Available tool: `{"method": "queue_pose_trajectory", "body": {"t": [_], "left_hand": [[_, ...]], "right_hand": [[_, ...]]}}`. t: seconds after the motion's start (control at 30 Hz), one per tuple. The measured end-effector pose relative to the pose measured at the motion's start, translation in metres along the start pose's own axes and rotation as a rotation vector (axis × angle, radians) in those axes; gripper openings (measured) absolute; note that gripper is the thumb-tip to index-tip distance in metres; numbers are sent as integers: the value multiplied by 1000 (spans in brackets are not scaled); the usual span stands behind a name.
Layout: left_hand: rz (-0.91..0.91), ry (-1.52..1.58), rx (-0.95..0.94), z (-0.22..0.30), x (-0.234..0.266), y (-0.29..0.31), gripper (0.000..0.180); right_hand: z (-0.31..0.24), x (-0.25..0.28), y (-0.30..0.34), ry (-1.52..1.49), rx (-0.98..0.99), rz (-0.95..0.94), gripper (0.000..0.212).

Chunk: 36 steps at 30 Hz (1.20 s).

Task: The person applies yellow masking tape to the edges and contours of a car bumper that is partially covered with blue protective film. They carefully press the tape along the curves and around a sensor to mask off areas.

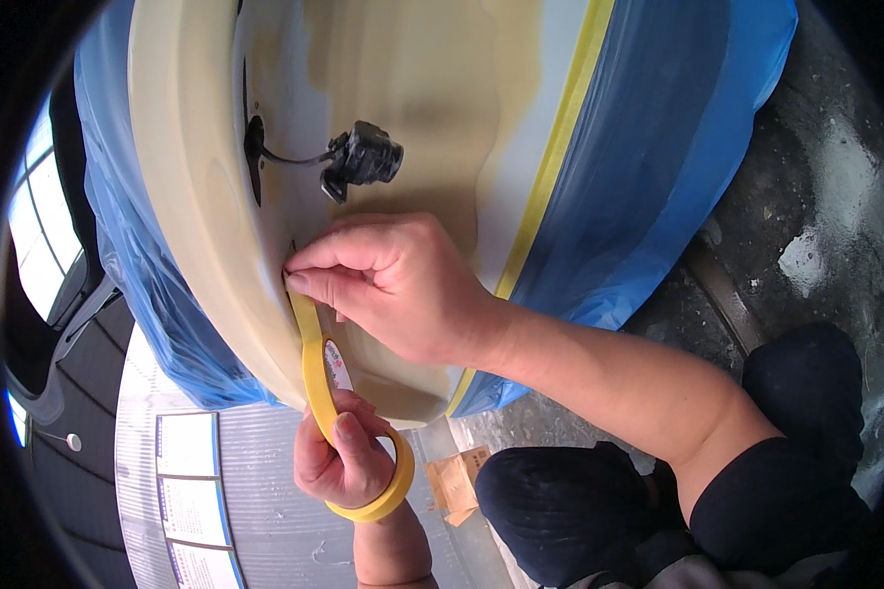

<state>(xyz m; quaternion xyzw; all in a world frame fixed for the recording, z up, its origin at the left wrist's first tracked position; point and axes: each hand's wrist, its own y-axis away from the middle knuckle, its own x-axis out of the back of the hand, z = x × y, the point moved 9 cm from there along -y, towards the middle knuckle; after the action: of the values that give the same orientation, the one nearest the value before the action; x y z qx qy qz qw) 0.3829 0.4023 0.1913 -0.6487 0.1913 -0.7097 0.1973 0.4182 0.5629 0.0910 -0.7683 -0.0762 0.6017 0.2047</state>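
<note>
My left hand grips a roll of yellow masking tape, with the thumb over its side and the fingers curled round it. A strip of the tape runs up from the roll to my right hand. There my thumb and index finger pinch its end against the curved edge of a cream, primed car body panel. The exact tip of the strip is hidden by the fingers. Just above my right hand, a black plastic part dangles on a short cable from a dark slot in the panel.
Blue plastic sheeting covers the right side, bordered by a yellow tape line. More blue sheeting hangs at the left. An open cardboard box lies near my dark-clad knee. White sheets hang on a ribbed wall.
</note>
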Motion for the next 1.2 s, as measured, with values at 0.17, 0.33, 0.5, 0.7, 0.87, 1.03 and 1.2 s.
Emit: {"method": "queue_pose_trajectory", "body": {"t": [0.17, 0.33, 0.5, 0.7, 0.87, 1.03, 1.2], "left_hand": [[18, 10, 13, -3, -1, 1, 31], [36, -37, -11, 0, 1, 3, 30], [27, -53, -96, 7, -1, 4, 26], [10, -27, -52, -3, -4, 3, 24], [21, 11, -46, -6, -4, 2, 24], [14, -2, -69, -7, -4, 0, 23], [22, -39, -78, -8, -1, 2, 21]], "right_hand": [[1, 1, 2, 53, 39, 44, 8], [-4, 1, 4, 64, 138, 53, 8], [3, -2, 5, -19, 37, 72, 7], [0, 0, 2, 11, 60, 52, 6], [-6, 1, -1, 97, 156, 41, 7], [-8, 2, 0, 145, 192, 87, 7], [-6, 0, 0, 118, 144, 108, 6]]}}
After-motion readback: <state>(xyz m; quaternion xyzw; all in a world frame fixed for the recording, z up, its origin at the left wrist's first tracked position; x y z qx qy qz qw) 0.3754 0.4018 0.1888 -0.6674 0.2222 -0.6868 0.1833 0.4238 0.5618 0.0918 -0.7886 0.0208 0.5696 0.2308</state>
